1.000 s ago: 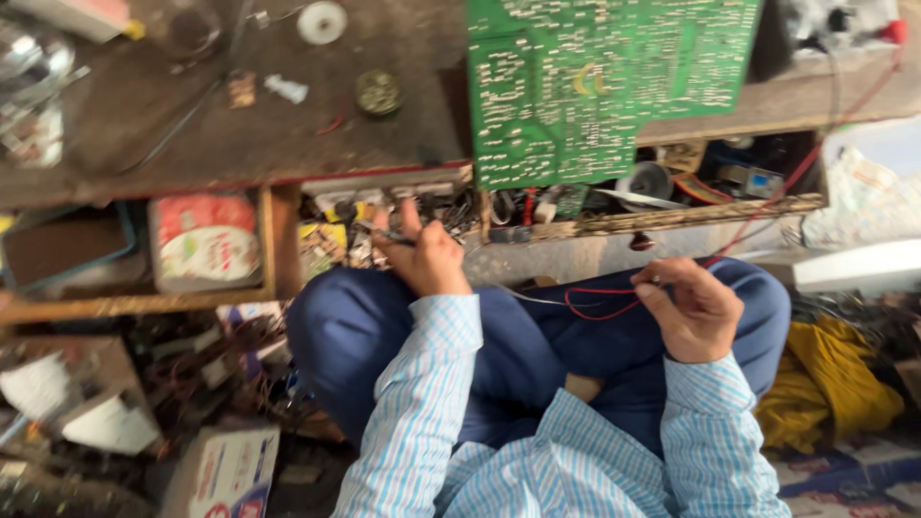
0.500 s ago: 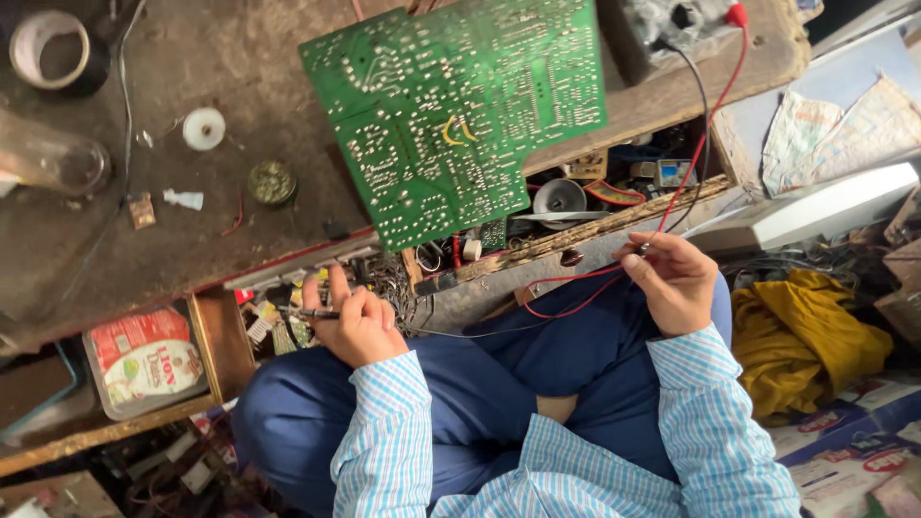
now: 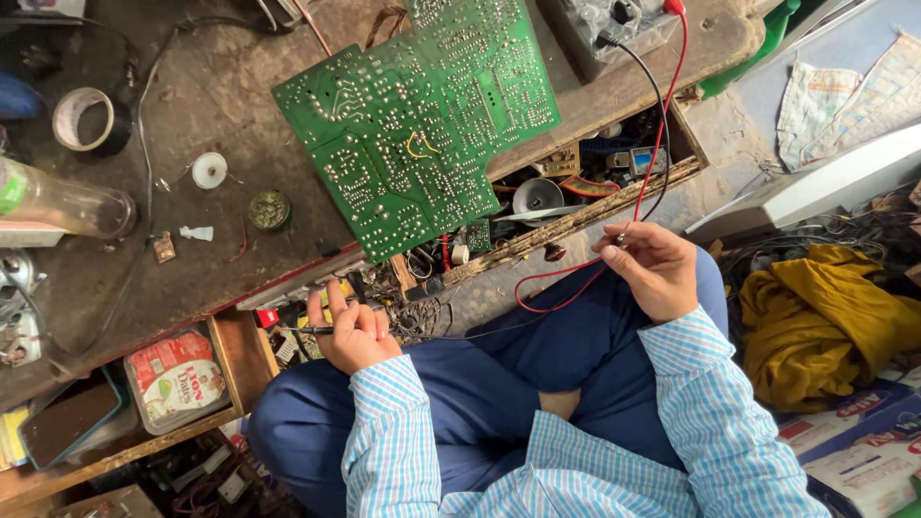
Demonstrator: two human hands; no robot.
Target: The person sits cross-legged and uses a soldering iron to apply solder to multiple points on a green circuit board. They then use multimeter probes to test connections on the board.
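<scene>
A large green circuit board (image 3: pixel 422 125) lies solder side up on the worn wooden bench, overhanging its front edge. My left hand (image 3: pixel 350 331) holds a thin black test probe (image 3: pixel 309 330) level over an open drawer of small parts. My right hand (image 3: pixel 648 269) pinches the tip of a red test lead (image 3: pixel 662 125) near the edge of the right drawer. Red and black leads run up to a grey meter (image 3: pixel 624 24) at the bench's far edge. I sit cross-legged in blue trousers and a checked shirt.
On the bench left of the board are a tape roll (image 3: pixel 84 120), a small white spool (image 3: pixel 209 170), a round tin (image 3: pixel 270 209) and a clear bottle (image 3: pixel 67 200). A drawer (image 3: pixel 576 192) holds electronic scraps. Yellow cloth (image 3: pixel 825 317) lies on the floor at right.
The view has swung, so bench and board shifted left and tilted. Both hands stay on their probes; my right hand has lifted toward the right drawer's edge.
</scene>
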